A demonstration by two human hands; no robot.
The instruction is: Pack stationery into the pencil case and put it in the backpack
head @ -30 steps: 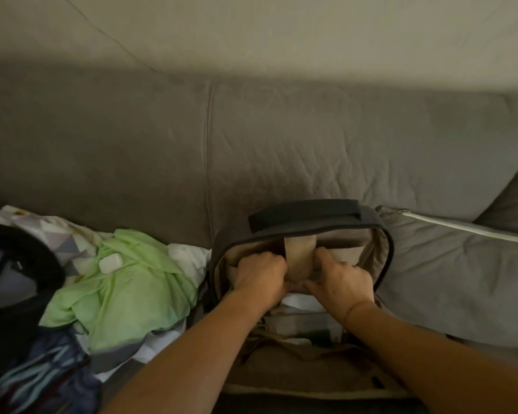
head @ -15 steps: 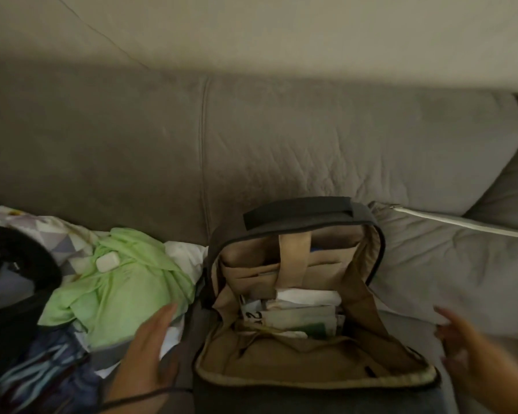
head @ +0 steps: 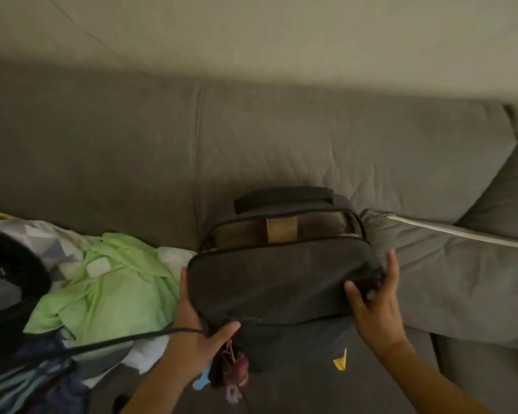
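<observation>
— Since the earlier frame the front flap had swung up over the backpack [head: 281, 282]'s mouth, leaving a gap at the top with tan lining and one tan strap [head: 281, 230] showing.

— And the hands?

— Two, one on each side. Left hand [head: 196, 333] cupped the flap's left edge, thumb curled onto the dark, smooth fabric. Right hand [head: 374, 303] pinched the right corner, fingers raised.

— Where was the bag?

— Upright against the grey quilted sofa [head: 281, 144], beside one crumpled green cloth [head: 114, 288].
</observation>
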